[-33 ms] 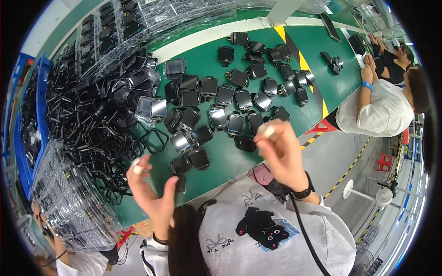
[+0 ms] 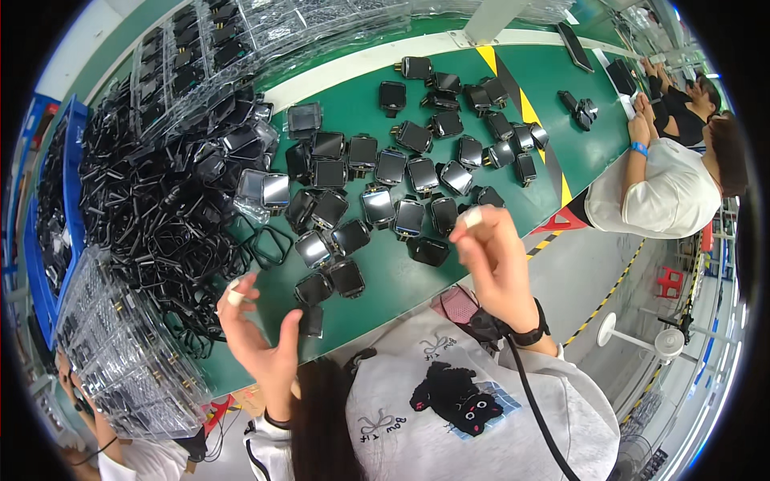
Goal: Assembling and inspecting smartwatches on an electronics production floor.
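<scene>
My left hand (image 2: 258, 341) is raised over the near edge of the green table, open with thumb and fingers wide apart, holding nothing. Beside its thumb lies a small dark flat piece (image 2: 313, 322). My right hand (image 2: 499, 260) hovers at the table's near edge, fingers loosely curled, with nothing visible between them and the thumb. White covers sit on fingers of both hands. Nearest to the right hand are a square black screen module (image 2: 430, 252) and another screen module (image 2: 443, 215). Several similar modules, some with gold-coloured tabs, spread across the table (image 2: 417, 301).
A large heap of black frames (image 2: 168, 232) covers the left side. Clear plastic trays (image 2: 128, 353) stack at the near left, beside a blue bin (image 2: 70, 200). More trays line the back. Yellow-black tape (image 2: 529, 112) crosses the table; a co-worker (image 2: 654, 188) sits beyond it.
My right hand has shifted slightly right, away from the modules, uncovering more of the one beside it. My left hand has moved slightly left and nearer to me. The modules stay put.
</scene>
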`<state>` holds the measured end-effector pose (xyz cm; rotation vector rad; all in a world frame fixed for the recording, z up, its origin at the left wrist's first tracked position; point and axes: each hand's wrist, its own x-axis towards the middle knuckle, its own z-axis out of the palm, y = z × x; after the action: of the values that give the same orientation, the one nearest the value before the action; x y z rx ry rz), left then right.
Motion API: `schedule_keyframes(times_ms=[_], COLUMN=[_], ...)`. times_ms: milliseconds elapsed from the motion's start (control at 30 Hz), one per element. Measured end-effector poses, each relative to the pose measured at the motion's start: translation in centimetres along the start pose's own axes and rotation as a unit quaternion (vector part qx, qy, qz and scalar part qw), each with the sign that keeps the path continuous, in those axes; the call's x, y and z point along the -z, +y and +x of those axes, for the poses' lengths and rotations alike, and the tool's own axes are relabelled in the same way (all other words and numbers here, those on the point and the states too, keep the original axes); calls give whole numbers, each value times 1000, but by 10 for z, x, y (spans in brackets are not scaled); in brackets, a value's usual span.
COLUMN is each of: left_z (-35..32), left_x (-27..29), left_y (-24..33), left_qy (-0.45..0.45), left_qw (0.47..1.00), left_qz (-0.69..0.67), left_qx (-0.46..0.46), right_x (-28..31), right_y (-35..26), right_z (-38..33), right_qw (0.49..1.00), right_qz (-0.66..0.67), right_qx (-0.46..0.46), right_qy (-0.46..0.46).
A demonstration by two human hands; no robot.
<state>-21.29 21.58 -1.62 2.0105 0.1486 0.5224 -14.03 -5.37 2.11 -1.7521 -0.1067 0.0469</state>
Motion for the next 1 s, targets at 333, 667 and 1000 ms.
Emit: schedule_keyframes(times_ms=[333,667,1000], left_z=[8,56,73], left_x=[-15,-52,-58], left_y=[20,43,28], left_qy=[-123,-262,-244], left_qw=[989,902,892], left_qz=[76,334,373], left_qx=[13,-80,-75], right_x=[-5,13,109], right_y=[2,6,28], right_z=[14,15,41], right_qw=[964,950,937], right_qz=[-221,-248,-292], right_qx=[120,178,152], right_qy=[-86,-70,121])
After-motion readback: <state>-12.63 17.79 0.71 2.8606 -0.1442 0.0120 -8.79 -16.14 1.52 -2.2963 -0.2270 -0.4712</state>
